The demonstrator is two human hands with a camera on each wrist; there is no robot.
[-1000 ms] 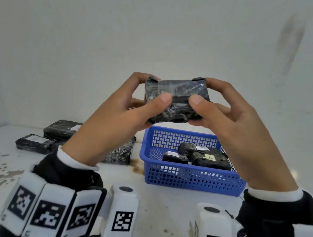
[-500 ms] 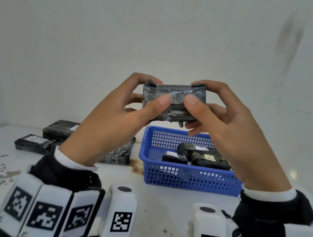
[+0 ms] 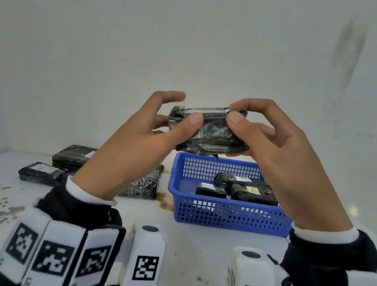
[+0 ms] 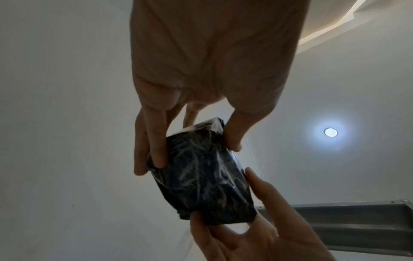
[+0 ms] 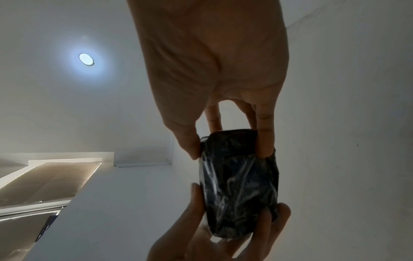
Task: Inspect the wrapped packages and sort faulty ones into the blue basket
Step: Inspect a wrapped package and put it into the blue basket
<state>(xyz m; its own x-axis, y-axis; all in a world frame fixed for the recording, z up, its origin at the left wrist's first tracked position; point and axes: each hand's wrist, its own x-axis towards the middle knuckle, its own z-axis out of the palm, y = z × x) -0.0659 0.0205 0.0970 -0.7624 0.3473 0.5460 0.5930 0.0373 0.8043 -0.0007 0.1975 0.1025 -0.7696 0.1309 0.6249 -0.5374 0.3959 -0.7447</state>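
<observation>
Pinching the wrapped package (image 3: 210, 131) by its ends, both hands' fingers (image 3: 191, 120) held it above the blue basket (image 3: 228, 213); turning it slowly would expose every seam.

Even, soft daylight fills the head view, edges bowed by the wide lens. Both wrist views are dim and grainy, backlit by a round ceiling lamp (image 4: 330, 132) ringed with bluish flare; near skin is blurred.
</observation>
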